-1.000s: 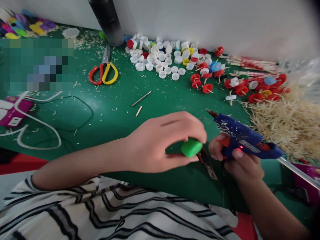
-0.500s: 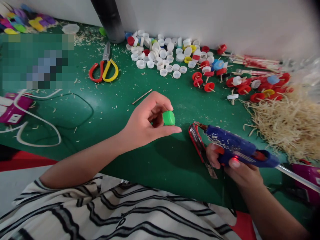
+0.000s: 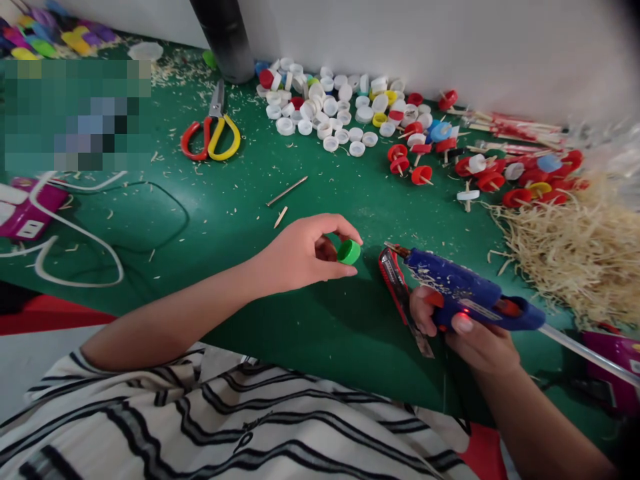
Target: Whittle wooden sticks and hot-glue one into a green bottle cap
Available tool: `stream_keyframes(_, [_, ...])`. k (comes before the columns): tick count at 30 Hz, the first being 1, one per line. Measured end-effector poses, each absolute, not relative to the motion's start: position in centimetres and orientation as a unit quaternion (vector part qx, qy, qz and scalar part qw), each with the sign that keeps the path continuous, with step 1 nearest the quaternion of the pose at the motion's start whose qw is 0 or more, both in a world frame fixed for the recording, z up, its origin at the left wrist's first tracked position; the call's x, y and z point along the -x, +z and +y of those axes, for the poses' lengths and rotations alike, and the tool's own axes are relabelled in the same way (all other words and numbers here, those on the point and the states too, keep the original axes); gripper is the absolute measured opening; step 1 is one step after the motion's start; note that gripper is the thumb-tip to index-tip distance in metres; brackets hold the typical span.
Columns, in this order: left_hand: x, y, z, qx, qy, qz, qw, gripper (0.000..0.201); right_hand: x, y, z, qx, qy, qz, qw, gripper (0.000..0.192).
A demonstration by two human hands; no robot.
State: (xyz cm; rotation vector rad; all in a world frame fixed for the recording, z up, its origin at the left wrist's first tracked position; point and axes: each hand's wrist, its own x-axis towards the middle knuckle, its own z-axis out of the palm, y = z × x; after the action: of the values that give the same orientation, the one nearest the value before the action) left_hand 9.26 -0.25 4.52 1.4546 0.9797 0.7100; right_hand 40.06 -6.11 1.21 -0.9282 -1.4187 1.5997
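Note:
My left hand (image 3: 305,253) pinches a small green bottle cap (image 3: 349,251) between thumb and fingers, just above the green table (image 3: 200,220), its open side turned toward the right. My right hand (image 3: 467,333) grips a blue hot-glue gun (image 3: 465,293) by the handle, a finger on the orange trigger and a red light glowing on its side. The gun's nozzle (image 3: 393,249) points left and sits a short way from the cap, apart from it. A red utility knife (image 3: 400,297) lies on the table under the gun.
A heap of white, red and yellow bottle caps (image 3: 330,113) lies at the back; several red caps on sticks (image 3: 500,173) lie to the right. Red-and-yellow scissors (image 3: 213,133), loose sticks (image 3: 286,192), a straw-coloured shavings pile (image 3: 575,253), a white cable (image 3: 75,253) and a black cylinder (image 3: 225,40) surround the hands.
One second ago my left hand held the cap low beside the gun's handle. It lifted the cap up and left, then brought it back down close to the nozzle. The gun tilted nozzle-down.

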Motion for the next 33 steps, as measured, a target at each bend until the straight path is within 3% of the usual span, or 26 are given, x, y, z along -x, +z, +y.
stream_keyframes(8, [-9.3, 3.7, 0.1, -0.538, 0.269, 0.424, 0.677, 0.043, -40.0, 1.0, -5.7, 0.361, 0.618, -0.579, 0.391, 0.035])
stream_keyframes(14, [-9.6, 3.9, 0.1, -0.438, 0.327, 0.381, 0.745, 0.038, -40.2, 0.7, -5.4, 0.349, 0.631, -0.578, 0.382, 0.032])
stream_keyframes(33, [-9.7, 3.1, 0.3, -0.381, 0.384, 0.344, 0.767, 0.038, -40.0, 1.4, -6.0, 0.331, 0.655, -0.572, 0.367, 0.027])
